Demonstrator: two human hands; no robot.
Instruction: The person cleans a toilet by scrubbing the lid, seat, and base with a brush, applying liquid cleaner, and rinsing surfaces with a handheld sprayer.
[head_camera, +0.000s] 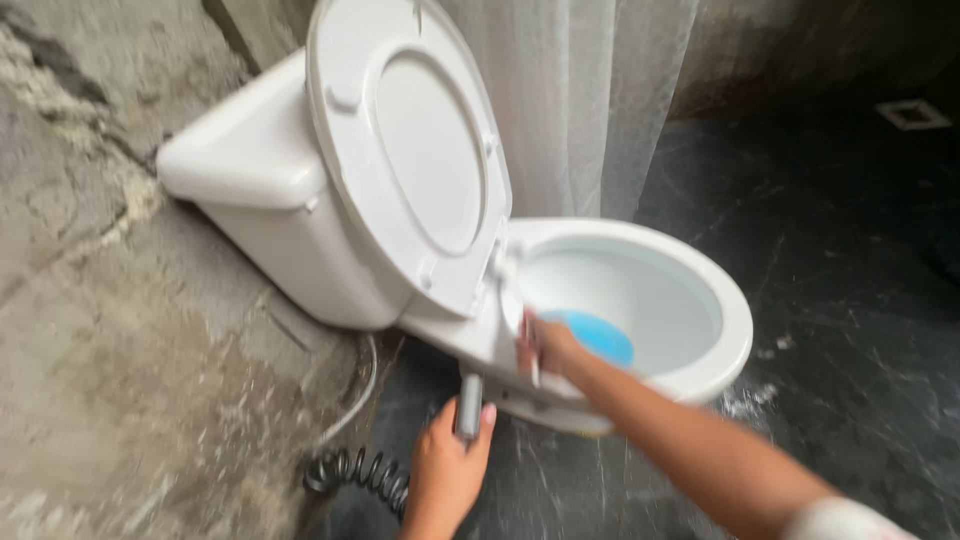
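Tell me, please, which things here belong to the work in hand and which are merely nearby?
In hand:
left hand gripping grey sprayer
coiled hose
right hand at the toilet bowl rim, holding something thin
blue water

Nearby:
raised lid
cistern
curtain
floor drain

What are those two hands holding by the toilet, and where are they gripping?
The left hand grips the grey sprayer handle at its lower end, above the coiled hose. The right hand holds a thin pale object at the toilet bowl rim; too blurred to identify.
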